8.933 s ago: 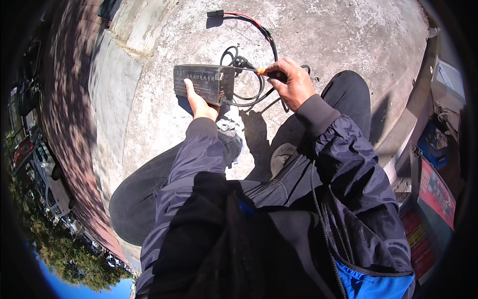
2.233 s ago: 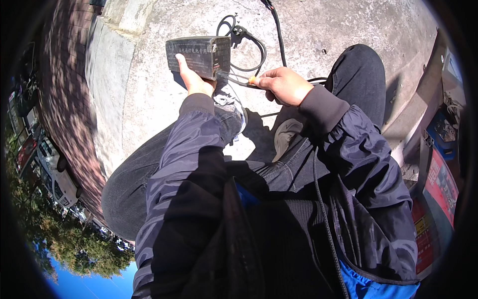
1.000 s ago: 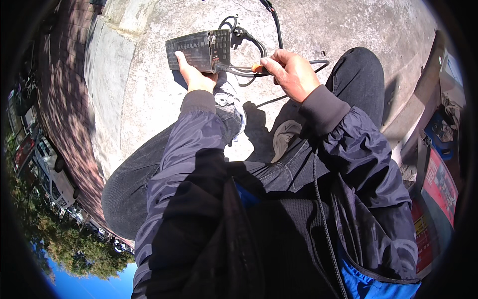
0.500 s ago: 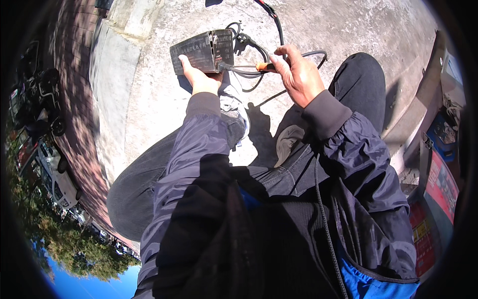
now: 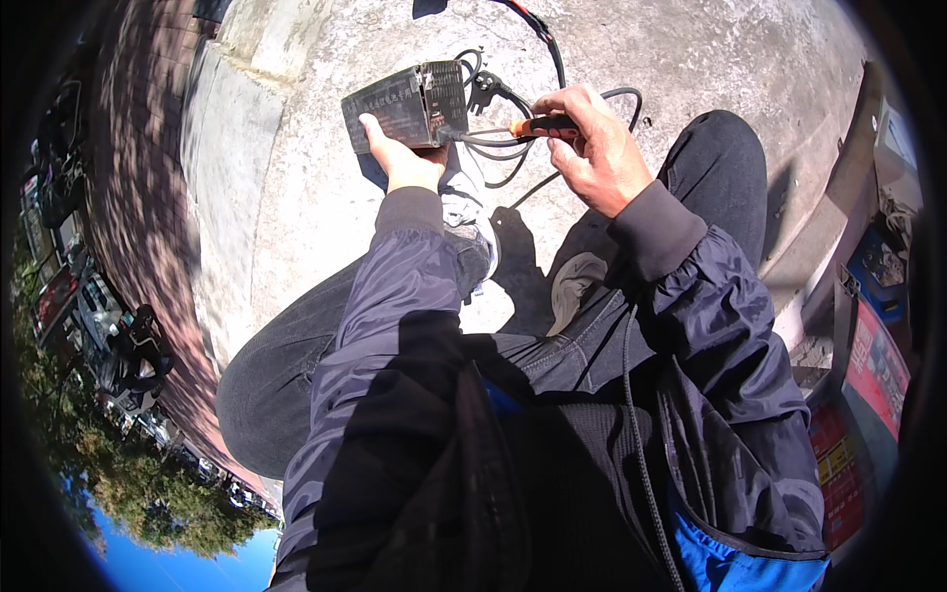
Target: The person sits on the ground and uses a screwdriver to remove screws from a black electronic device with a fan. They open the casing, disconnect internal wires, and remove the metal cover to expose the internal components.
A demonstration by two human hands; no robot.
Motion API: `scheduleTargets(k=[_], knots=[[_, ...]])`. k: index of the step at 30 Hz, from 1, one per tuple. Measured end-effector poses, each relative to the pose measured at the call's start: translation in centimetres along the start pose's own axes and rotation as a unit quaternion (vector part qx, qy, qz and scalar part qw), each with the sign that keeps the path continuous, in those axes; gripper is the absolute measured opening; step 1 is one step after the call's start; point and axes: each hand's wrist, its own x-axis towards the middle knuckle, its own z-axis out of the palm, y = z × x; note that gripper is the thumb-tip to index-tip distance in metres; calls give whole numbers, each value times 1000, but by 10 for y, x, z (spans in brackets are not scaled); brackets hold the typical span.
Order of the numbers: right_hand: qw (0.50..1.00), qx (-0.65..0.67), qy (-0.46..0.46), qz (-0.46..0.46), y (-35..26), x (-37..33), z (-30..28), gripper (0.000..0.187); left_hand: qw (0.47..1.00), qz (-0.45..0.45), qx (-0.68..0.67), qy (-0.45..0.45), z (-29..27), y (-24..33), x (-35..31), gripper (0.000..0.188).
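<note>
A black box-shaped charger (image 5: 390, 111) with a split seam along one end rests in my left hand (image 5: 404, 163), thumb on top and fingers underneath. My right hand (image 5: 604, 153) grips a screwdriver (image 5: 548, 126) with an orange and black handle. Its shaft points left at the seamed end of the charger; whether the tip touches a screw is too small to tell. Black cables (image 5: 508, 153) run out of that end and loop over the concrete below the screwdriver. A black mains plug (image 5: 484, 87) lies just beyond the charger.
Pale concrete (image 5: 326, 217) lies under the work, with my bent knees on both sides. Another dark cable with a red part (image 5: 538, 25) extends to the far edge. Red boxes and a blue tray (image 5: 878, 271) stand at right. Brick paving (image 5: 148, 197) and parked vehicles are at left.
My right fingers have shifted on the screwdriver, so more of its handle shows. The charger and left hand have moved only slightly right and down in view.
</note>
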Motion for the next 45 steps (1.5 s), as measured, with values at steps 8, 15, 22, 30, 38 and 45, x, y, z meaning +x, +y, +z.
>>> scheduleTargets(k=[8, 15, 22, 30, 38, 45], knots=[[998, -48, 8, 36, 5, 1, 2, 34, 1000, -9, 2, -30, -4, 0, 0, 78], [990, -8, -1, 144, 7, -2, 0, 41, 1000, 0, -10, -29, -4, -3, 3, 76], [998, -23, 37, 49, 12, -1, 4, 35, 1000, 3, -14, -26, -3, -5, 3, 78], [998, -20, 34, -54, 11, 0, 4, 32, 999, -1, -11, -32, -4, -5, 1, 77], [997, 8, 26, -66, 6, -2, 4, 30, 999, 1, 0, -34, -7, -6, 1, 78], [997, -70, 13, -2, 5, 3, 5, 23, 1000, 8, 14, -22, -8, -6, 0, 77]])
